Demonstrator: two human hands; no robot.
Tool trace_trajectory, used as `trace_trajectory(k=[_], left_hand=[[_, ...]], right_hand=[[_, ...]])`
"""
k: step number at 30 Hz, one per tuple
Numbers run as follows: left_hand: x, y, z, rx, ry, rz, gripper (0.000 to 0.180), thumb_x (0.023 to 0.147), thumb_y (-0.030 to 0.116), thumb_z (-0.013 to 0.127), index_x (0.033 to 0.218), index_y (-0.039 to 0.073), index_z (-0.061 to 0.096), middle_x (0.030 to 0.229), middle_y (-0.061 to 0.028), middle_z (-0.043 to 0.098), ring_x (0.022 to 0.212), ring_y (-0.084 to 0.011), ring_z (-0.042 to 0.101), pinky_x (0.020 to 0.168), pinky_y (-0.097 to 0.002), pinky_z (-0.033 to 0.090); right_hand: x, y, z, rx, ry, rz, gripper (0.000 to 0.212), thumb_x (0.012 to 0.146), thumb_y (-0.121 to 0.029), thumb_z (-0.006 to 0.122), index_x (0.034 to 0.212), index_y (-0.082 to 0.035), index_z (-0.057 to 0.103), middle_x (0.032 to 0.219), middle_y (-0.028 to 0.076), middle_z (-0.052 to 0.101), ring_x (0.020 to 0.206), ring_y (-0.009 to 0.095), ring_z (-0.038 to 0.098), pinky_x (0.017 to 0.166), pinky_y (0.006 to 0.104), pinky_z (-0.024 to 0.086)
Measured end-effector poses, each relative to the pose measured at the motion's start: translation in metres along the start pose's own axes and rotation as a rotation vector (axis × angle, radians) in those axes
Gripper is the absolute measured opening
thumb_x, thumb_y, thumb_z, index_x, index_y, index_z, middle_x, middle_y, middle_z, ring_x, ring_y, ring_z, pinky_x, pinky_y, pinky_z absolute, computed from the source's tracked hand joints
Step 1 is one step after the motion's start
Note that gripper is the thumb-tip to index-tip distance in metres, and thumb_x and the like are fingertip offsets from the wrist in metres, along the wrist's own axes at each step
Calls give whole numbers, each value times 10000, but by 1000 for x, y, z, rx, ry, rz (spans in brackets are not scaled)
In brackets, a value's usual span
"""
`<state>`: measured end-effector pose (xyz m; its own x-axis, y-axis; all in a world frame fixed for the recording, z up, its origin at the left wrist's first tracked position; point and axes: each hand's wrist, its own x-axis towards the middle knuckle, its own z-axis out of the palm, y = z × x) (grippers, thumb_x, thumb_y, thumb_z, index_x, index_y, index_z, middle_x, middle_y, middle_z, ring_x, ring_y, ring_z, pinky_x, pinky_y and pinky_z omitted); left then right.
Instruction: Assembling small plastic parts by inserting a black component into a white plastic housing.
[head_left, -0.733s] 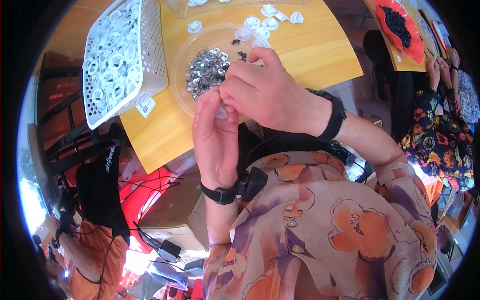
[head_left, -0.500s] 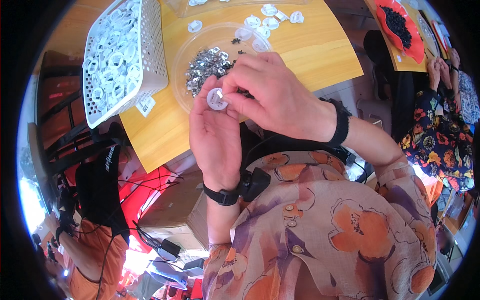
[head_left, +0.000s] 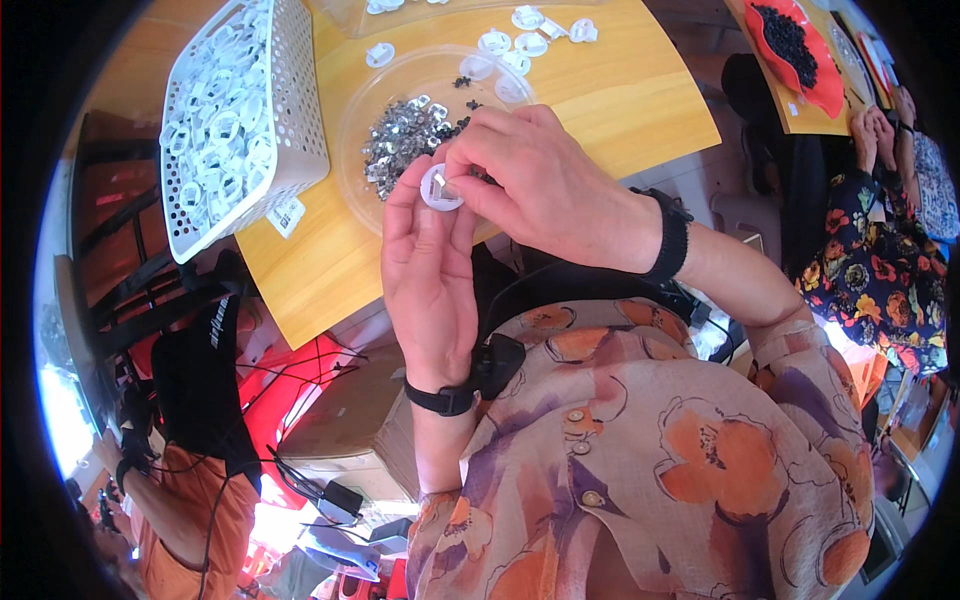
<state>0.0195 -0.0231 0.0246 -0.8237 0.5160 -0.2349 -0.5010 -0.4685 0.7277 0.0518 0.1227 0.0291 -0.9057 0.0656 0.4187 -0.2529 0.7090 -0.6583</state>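
Note:
Between the thumb and fingers of my left hand (head_left: 428, 270) is a round white plastic part (head_left: 437, 197), its recessed side facing up. My right hand (head_left: 545, 190) pinches at the middle of that part, where a small shiny metal piece (head_left: 443, 185) shows at the fingertips. Both hands are over the near edge of a round clear plastic tray (head_left: 352, 130). Small metal clips (head_left: 395, 140) are heaped in the tray, with small black pieces (head_left: 463, 82) on its right side, partly hidden by my right hand.
A white perforated basket (head_left: 298, 120) full of similar round parts stands at the left of the wooden table (head_left: 640, 110). Several loose white parts (head_left: 530, 44) lie beyond the tray. A red dish (head_left: 815, 75) of black pieces and other people are at the right; another person sits lower left.
My left thumb has come up against the white part, which lay on the open fingers before. The metal piece now sits lower, inside the part. My right hand stays close to it.

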Motion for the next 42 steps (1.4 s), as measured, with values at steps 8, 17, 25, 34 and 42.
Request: trace_trajectory(k=[8,17,25,34,42], left_hand=[[0,-5,-4,151,33,76,320,950,30,491,1266,16,442,1267,-111,501,1159,-173,512,995,-318,438],[2,-10,-3,213,60,168,347,932,20,526,1268,19,438,1279,-94,440,1157,-161,479,974,-328,441],[5,-7,-4,228,87,168,349,937,8,507,1277,26,430,1285,-119,461,1174,-186,494,985,-329,443],[5,-2,-6,171,60,167,332,954,27,484,1280,25,426,1274,-138,503,1190,-213,512,1005,-334,447],[3,-4,-3,76,82,146,324,978,66,445,1290,-16,411,1266,-150,502,1160,-206,532,1022,-336,448]], right_hand=[[-1,-4,-3,-27,-43,13,61,855,-122,603,870,-87,554,821,27,536,798,221,533,798,351,361],[0,-1,3,-287,-8,-184,65,818,-122,552,823,-64,579,816,41,548,824,187,519,752,361,349],[-4,0,1,-108,-11,-141,97,823,-108,549,897,-71,600,853,41,559,819,188,527,764,367,343],[-4,-8,-2,-140,-60,-139,188,813,-99,572,996,-72,610,912,71,599,842,227,601,771,384,394],[8,0,7,387,52,196,135,829,-102,610,876,18,652,736,140,659,683,298,642,637,345,508]])
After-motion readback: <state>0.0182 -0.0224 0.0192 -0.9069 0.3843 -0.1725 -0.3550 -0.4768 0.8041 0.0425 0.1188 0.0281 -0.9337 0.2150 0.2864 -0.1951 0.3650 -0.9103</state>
